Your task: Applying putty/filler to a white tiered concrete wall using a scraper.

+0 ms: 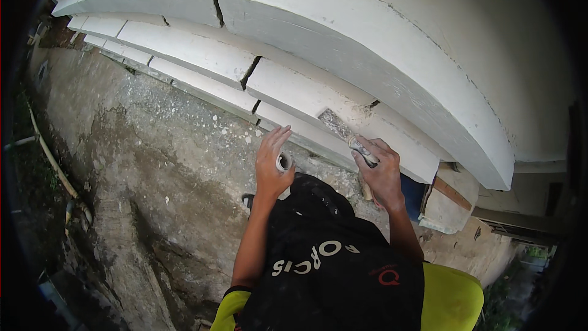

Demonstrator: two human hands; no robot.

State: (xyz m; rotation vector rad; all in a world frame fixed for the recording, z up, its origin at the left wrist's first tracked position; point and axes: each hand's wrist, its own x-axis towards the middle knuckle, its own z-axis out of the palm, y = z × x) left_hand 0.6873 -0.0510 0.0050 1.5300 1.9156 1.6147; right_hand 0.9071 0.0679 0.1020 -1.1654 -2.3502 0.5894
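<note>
My right hand grips a putty knife by its handle. Its flat blade is smeared with pale residue and points up and left, over the lower white ledges; whether it touches them I cannot tell. My left hand is at the middle of the view, with its fingertips stretched upward. A short white hollow roll sits against its palm and thumb, dark opening facing up. White dust marks both hands.
Stepped white ledges curve across the top, cut by dark cracks and joints. Below lies a stained concrete floor spotted with white. A pole stands at the left, and a blue object beyond my right wrist.
</note>
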